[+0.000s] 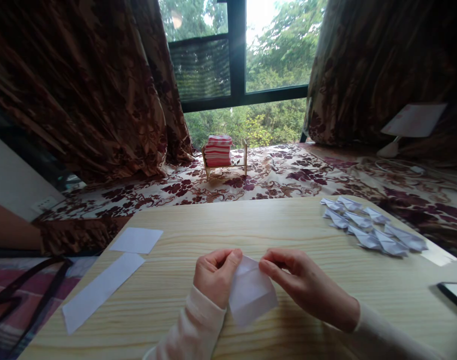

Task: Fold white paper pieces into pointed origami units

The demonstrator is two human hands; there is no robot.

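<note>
A small white sheet of paper (pixel 252 295) with crease lines hangs between my two hands, above the near middle of the wooden table (pixel 213 225). My left hand (pixel 216 274) pinches its upper left corner between thumb and fingers. At the upper right edge, my right hand (pixel 303 280) grips the paper with thumb and forefinger. The paper is tilted, and its lower part is slightly blurred. Several folded white paper pieces (pixel 367 225) lie grouped at the far right of the table.
On the table's left lie a white paper rectangle (pixel 136 240) and a long paper strip (pixel 103 292). A dark-edged device (pixel 455 292) rests at the right edge. Beyond the table, a small rack (pixel 246 157) holds red-striped cloths (pixel 218 151); a lamp (pixel 414 120) stands right.
</note>
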